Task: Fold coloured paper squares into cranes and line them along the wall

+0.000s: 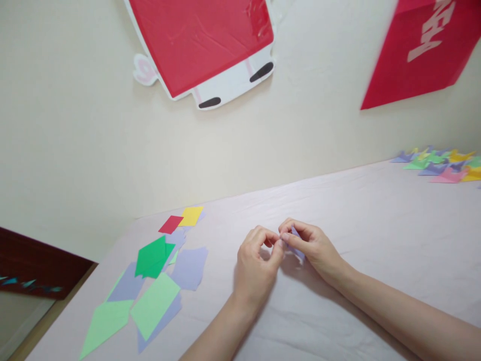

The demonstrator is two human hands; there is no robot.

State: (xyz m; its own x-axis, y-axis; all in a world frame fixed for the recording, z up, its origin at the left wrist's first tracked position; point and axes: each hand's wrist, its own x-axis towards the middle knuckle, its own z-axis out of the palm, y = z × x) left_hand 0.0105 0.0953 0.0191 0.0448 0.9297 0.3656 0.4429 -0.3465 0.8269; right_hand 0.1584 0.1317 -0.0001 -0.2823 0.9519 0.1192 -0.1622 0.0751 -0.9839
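Note:
Both my hands meet over the pale tablecloth [376, 235] near the middle of the view. My left hand [257, 265] is closed in a pinch with thumb and fingers curled. My right hand [310, 245] is also closed, fingers wrapped round a small lavender folded paper [296, 246]. Both hands grip this paper, most of which is hidden between the fingers. The hands touch each other at the fingertips.
Loose coloured paper squares lie at the left: dark green [153, 256], light green [154, 303], lavender [190, 266], red [171, 224], yellow [191, 215]. Several folded paper figures [443, 165] sit at the far right. Red posters [203, 40] hang on the wall.

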